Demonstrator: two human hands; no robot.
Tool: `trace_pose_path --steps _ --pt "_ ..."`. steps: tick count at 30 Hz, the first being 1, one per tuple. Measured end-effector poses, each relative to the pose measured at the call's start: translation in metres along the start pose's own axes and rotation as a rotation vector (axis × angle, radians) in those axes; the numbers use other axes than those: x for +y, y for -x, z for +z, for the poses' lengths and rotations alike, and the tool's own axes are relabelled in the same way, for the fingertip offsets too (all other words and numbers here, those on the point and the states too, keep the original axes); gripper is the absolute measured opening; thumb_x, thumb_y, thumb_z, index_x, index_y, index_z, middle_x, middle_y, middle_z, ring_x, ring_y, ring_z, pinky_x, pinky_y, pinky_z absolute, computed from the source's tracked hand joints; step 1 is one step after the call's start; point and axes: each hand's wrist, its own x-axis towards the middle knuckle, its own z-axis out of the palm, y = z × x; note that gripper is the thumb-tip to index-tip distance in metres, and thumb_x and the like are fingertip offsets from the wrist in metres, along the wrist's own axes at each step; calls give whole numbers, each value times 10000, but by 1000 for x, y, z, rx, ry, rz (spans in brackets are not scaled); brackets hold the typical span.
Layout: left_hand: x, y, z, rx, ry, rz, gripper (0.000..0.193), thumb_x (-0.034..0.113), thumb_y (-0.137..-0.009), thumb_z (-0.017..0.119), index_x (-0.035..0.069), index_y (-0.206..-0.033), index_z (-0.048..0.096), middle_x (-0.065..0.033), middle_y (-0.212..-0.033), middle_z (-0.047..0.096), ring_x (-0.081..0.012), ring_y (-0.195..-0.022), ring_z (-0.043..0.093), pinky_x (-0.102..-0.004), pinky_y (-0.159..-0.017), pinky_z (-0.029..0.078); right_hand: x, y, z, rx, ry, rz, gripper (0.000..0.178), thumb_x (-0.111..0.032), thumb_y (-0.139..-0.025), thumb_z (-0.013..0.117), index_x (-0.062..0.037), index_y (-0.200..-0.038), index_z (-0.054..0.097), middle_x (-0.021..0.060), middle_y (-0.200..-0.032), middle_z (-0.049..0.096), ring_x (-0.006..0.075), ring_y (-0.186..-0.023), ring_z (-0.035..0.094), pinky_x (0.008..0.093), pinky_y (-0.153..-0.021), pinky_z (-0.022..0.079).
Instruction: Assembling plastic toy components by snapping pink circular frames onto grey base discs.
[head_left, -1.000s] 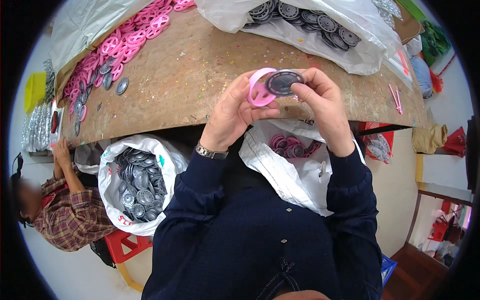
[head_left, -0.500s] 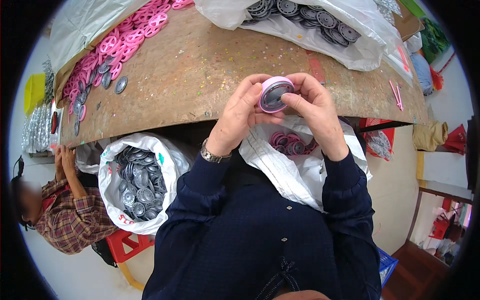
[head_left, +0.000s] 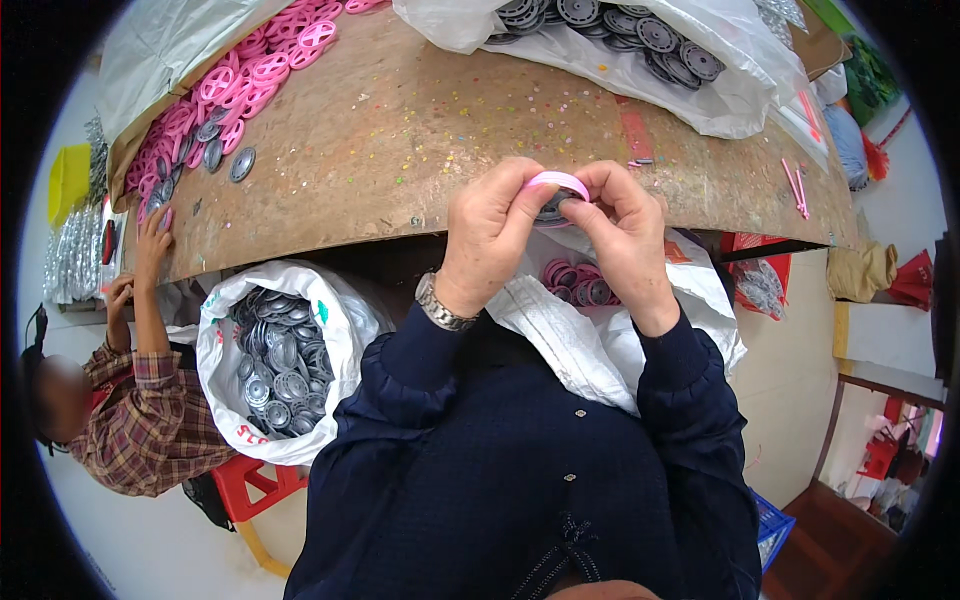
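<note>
Between both hands, over the table's near edge, I hold a pink plastic wheel (head_left: 557,181) with a grey hubcap-like disc (head_left: 552,207) set in it. The wheel is tilted so its pink rim faces up. My left hand (head_left: 491,232) grips its left side, thumb against the rim. On the other side my right hand (head_left: 625,232) pinches it, with the thumb pressing on the grey disc. Below my hands, a white woven sack (head_left: 560,340) holds several pink wheels with grey discs (head_left: 580,284).
A white sack (head_left: 212,375) of grey discs stands left of me. Pink rings (head_left: 270,68) are piled on the wooden table (head_left: 390,150) at far left; a plastic bag (head_left: 735,115) of larger grey discs lies at the back. A co-worker (head_left: 150,420) sits at left, one hand at the pile.
My hands have lowered slightly and tipped the wheel, so its grey face now shows less. The co-worker's hand has reached out to the parts on the table.
</note>
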Motion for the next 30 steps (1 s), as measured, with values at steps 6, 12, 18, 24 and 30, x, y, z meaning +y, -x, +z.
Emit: trace_pose_path --steps 6,12,18,24,30 --pt "3 0 -3 -44 65 -103 164 115 -933 640 3 -1053 632 -110 -896 674 -204 -792 657 -319 -700 506 5 1 -3 -37 -222 68 115 -24 -873 672 -6 -977 627 -6 -837 633 50 -780 580 199 -694 465" --pt "4 -1 -9 -287 165 -309 452 109 -949 630 42 -1363 462 -55 -1116 612 -109 -848 630 -239 -690 540 -3 -5 -8 -64 -407 183 140 -91 -957 612 -12 -1071 595 -14 -934 634 52 -863 585 210 -783 460" --pt "11 6 -3 -266 246 -362 409 51 -943 615 39 -1334 495 -56 -1076 622 -105 -765 637 -235 -647 531 2 0 -5 -42 -224 44 116 -124 -988 576 -16 -998 617 -28 -924 623 43 -834 536 214 -749 433" --pt "12 10 4 -238 274 -310 415 22 -936 609 38 -1336 499 -46 -1022 627 -98 -704 625 -230 -616 523 0 5 -13 -50 -210 36 109 -111 -980 585 -9 -1001 619 -18 -930 629 49 -850 549 219 -759 444" --pt "13 12 10 -387 287 -456 453 19 -917 627 35 -1350 496 -49 -996 629 -106 -677 613 -240 -614 524 9 23 -31 -83 -204 127 137 -52 -929 616 5 -1054 613 1 -928 647 51 -838 586 214 -753 476"
